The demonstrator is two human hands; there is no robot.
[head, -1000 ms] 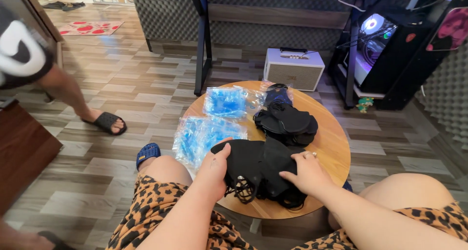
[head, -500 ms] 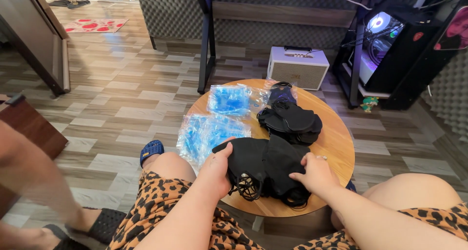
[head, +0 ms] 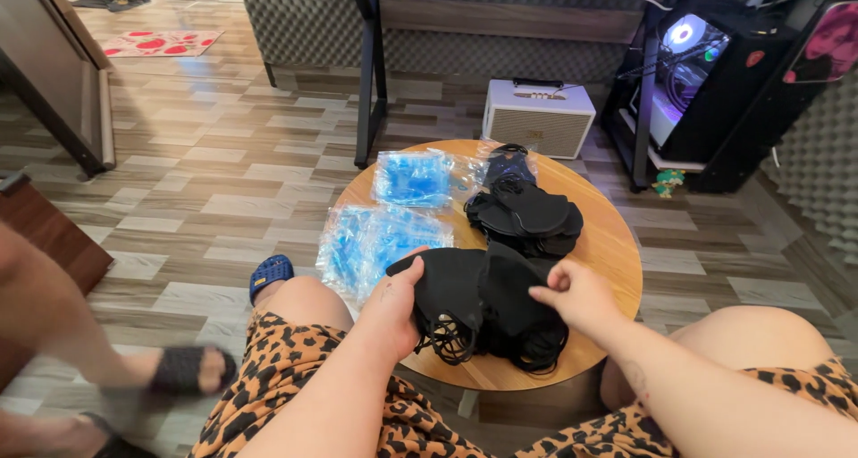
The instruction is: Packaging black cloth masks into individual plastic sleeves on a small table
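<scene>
**Black masks in both hands at the round table**

A bunch of black face masks (head: 487,302) lies at the near edge of the round wooden table (head: 617,243); the cloth is matte and dark, and thin ear loops hang tangled beneath it toward the person's lap; the left hand (head: 393,310) grips the bunch at its left side, thumb on top and fingers curled underneath; the right hand (head: 576,297) rests on the right side of the same bunch, its thumb and forefinger pinched together on a bit of the fabric; just beyond lies a second heap of black masks (head: 527,212), apart from both hands; to the left of it sit two clear packets of blue masks (head: 380,239); farther off, a white box-shaped speaker (head: 538,118) stands on the floor.
</scene>
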